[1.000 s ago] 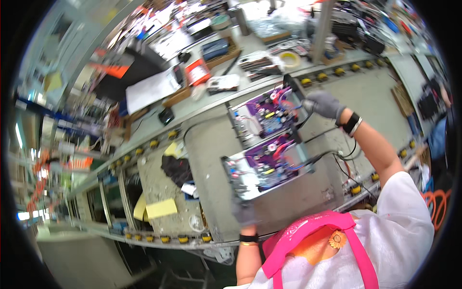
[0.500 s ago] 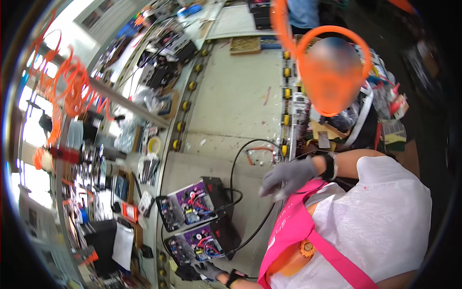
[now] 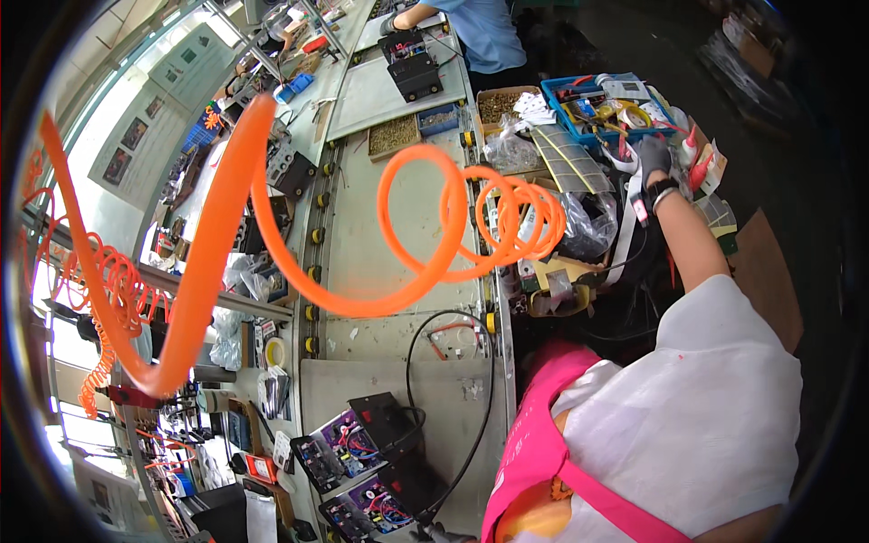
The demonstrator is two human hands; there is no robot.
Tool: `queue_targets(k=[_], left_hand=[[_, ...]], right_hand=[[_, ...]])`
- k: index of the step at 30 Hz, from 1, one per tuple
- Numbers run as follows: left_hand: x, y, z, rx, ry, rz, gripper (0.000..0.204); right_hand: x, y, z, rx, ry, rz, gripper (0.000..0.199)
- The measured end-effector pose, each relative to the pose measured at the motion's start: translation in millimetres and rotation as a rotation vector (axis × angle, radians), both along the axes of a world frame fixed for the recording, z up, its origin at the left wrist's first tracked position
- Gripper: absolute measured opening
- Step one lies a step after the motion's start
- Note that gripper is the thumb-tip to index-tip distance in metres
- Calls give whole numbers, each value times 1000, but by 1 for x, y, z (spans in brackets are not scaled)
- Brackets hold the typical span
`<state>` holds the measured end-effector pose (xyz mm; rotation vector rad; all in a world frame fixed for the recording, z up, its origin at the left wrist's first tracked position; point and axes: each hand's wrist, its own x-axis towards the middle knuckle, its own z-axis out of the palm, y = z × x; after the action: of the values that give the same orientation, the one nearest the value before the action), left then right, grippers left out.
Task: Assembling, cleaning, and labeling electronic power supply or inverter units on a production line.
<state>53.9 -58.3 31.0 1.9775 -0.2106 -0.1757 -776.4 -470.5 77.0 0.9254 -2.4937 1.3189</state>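
I see the long grey workbench (image 3: 389, 226) running away from me, an orange coiled air hose (image 3: 425, 262) looping above it. At its far right edge a blue tray (image 3: 554, 89) holds tape rolls and small tools, beside a cardboard box (image 3: 499, 105) full of small brown parts. My right hand (image 3: 654, 156), gloved grey, reaches out with the arm stretched to the tray's near corner; I cannot tell whether it grips anything. At the near edge, my left hand (image 3: 441, 534) touches the open purple circuit units (image 3: 362, 471), grip unclear.
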Motion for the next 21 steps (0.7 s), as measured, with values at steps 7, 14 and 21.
queue_targets(k=[7, 14, 21], left_hand=[[-6, -10, 59, -42, -106, -43, 38], [-61, -36, 137, 102, -25, -157, 40], [-76, -56, 148, 0, -117, -282, 36]], right_hand=[[-6, -15, -14, 583, -275, -181, 45], [-27, -32, -54, 740, -293, -147, 54], [-95, 11, -57, 328, 116, -156, 30]])
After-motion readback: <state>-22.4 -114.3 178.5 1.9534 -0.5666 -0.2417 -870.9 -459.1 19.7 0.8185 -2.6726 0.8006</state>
